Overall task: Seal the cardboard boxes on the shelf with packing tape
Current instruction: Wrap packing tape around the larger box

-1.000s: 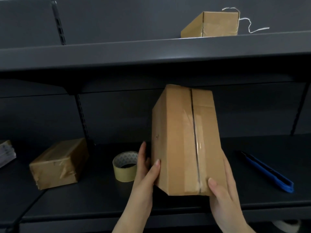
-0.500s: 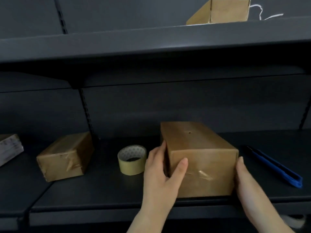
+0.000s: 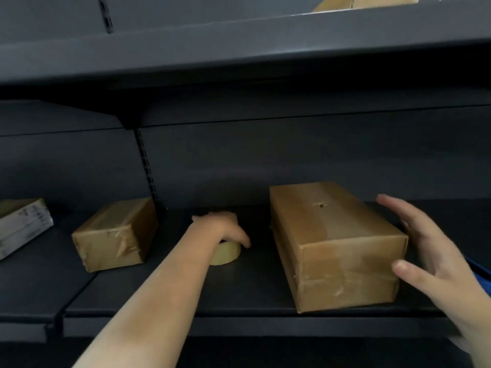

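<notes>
Cardboard box lies on the shelf; right hand spread beside it, left hand curled over the tape roll.

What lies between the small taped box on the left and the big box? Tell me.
In the head view, the tape roll sits between the small box and the big box, with the left hand on top of it, on the dark shelf.

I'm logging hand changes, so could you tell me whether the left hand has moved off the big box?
Yes: the left hand left the large box and went leftward onto the tape roll.
</notes>
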### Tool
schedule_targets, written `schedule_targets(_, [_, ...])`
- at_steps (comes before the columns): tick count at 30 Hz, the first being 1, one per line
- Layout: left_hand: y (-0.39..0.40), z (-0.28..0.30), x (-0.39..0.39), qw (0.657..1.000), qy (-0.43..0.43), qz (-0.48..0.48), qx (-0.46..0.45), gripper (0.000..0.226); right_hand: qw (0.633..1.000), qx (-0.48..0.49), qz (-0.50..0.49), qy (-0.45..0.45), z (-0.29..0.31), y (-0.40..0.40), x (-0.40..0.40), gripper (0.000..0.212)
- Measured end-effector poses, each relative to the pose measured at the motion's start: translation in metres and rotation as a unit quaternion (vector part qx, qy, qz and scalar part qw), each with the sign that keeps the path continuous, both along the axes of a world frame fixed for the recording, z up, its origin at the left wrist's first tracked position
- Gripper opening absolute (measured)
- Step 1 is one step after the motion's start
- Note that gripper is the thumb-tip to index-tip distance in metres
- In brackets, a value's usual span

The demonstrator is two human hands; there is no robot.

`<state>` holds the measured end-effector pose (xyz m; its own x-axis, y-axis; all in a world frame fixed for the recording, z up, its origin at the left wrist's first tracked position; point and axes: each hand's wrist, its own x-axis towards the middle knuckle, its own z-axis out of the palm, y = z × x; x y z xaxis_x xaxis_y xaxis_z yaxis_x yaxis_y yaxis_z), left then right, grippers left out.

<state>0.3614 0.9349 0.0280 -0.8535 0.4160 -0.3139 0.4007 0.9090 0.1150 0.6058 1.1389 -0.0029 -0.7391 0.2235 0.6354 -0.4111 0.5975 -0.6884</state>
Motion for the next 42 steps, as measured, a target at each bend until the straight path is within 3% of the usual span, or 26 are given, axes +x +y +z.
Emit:
schedule_targets(4, [-0.003, -0.006, -0.004, 0.997, 0.030, -0.033, 0.061, 0.030, 0.997, 0.051, -0.029, -0.050, 0.009, 0.005, 0.000, 0.077])
schedule_targets(6, [-0.007, -0.009, 0.000, 0.992, 0.041, -0.063, 0.101, 0.013, 0.987, 0.130, -0.044, -0.083, 0.013, 0.007, -0.001, 0.077])
schedule_targets(9, [-0.018, -0.012, 0.004, 0.982, 0.034, -0.109, 0.147, 0.005, 0.961, 0.241, -0.063, -0.123, 0.016, 0.009, -0.005, 0.076])
schedule_targets(13, [-0.037, -0.009, 0.012, 0.957, 0.053, -0.131, 0.253, 0.009, 0.950, 0.275, -0.107, -0.103, 0.016, -0.003, -0.011, 0.070])
schedule_targets(19, [-0.064, -0.002, 0.043, 0.842, 0.031, -0.174, 0.510, 0.008, 0.906, 0.354, -0.222, -0.064, 0.017, -0.048, -0.023, 0.062])
schedule_targets(25, [-0.078, 0.014, 0.080, 0.740, 0.023, -0.236, 0.630, 0.012, 0.903, 0.374, -0.184, -0.105, 0.032, -0.064, -0.040, 0.058])
schedule_targets(28, [-0.075, 0.016, 0.094, 0.723, 0.022, -0.260, 0.640, 0.014, 0.946, 0.298, -0.126, -0.029, 0.043, -0.077, -0.037, 0.048])
schedule_targets(31, [-0.066, 0.020, 0.104, 0.717, 0.061, -0.266, 0.642, 0.013, 0.989, 0.147, 0.025, -0.010, 0.058, -0.102, -0.041, 0.042])
schedule_targets(36, [-0.061, 0.023, 0.114, 0.698, 0.103, -0.242, 0.666, 0.031, 0.987, -0.060, 0.148, -0.031, 0.060, -0.117, -0.049, 0.035])
schedule_targets(42, [-0.060, 0.018, 0.122, 0.680, 0.162, -0.236, 0.675, 0.032, 0.976, -0.124, 0.176, -0.020, 0.054, -0.116, -0.043, 0.026])
